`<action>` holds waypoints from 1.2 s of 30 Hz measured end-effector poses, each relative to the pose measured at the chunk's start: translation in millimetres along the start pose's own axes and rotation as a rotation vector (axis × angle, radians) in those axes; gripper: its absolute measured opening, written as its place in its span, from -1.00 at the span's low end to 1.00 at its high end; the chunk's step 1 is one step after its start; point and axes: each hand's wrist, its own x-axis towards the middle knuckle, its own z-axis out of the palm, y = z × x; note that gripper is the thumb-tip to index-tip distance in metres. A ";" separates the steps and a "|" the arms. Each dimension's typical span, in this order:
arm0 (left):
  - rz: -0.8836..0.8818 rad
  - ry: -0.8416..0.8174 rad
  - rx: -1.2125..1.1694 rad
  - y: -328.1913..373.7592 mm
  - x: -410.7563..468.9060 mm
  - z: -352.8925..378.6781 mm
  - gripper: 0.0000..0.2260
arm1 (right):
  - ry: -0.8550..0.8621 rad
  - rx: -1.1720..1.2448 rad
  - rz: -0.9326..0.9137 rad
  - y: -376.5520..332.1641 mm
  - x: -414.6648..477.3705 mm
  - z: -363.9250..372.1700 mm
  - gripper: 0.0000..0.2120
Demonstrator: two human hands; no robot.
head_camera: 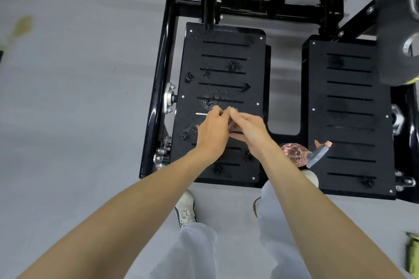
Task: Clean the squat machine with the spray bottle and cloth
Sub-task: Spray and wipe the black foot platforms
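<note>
Left hand and right hand meet mid-frame, fingers of both pinched on the cloth. It's mostly hidden, so probably being folded for wiping. Left footplate below is wet-blotched. Spray bottle is parked right of centre, off the wipe path.

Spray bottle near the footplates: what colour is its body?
The spray bottle is see-through pink, clearest in the head view.
</note>
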 end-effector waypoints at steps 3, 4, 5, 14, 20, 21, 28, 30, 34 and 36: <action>-0.028 -0.130 -0.120 2.1 -1.8 -3.4 -0.68 | -0.033 0.015 0.008 2.1 0.7 1.2 -0.74; -0.031 -0.200 -0.130 1.1 -1.8 -4.0 -0.52 | -0.033 0.025 -0.004 2.2 0.5 0.3 -0.76; -0.036 -0.252 -0.178 0.3 -1.6 -7.2 -0.40 | -0.023 0.031 -0.024 0.9 0.3 -0.7 -0.78; 0.035 -0.300 -0.103 -4.7 20.4 -36.5 -0.31 | 0.179 -0.556 -0.365 -10.2 0.8 9.3 -0.82; 0.257 -0.185 0.358 5.7 40.0 -32.3 -0.68 | 0.210 -0.507 -0.397 -19.5 -5.6 2.8 -0.73; 0.279 -0.185 0.355 6.4 43.5 -34.1 -0.73 | 0.237 -0.488 -0.395 -18.9 -5.0 0.8 -0.72; 0.297 -0.190 0.317 13.3 49.8 -45.1 -0.81 | 0.322 -0.285 -0.441 -18.7 -9.3 -0.1 -0.71; 0.300 -0.127 0.324 9.2 49.6 -47.9 -0.80 | 0.370 -0.246 -0.418 -17.4 -7.1 -5.7 -0.65; 0.285 -0.053 0.160 3.3 52.7 -52.6 -0.80 | 0.264 -0.120 -0.156 -9.6 -2.1 -17.3 -0.70; 0.236 -0.040 0.059 8.5 52.8 -53.0 -0.76 | 0.167 -0.112 0.013 0.7 -1.1 -17.7 -0.76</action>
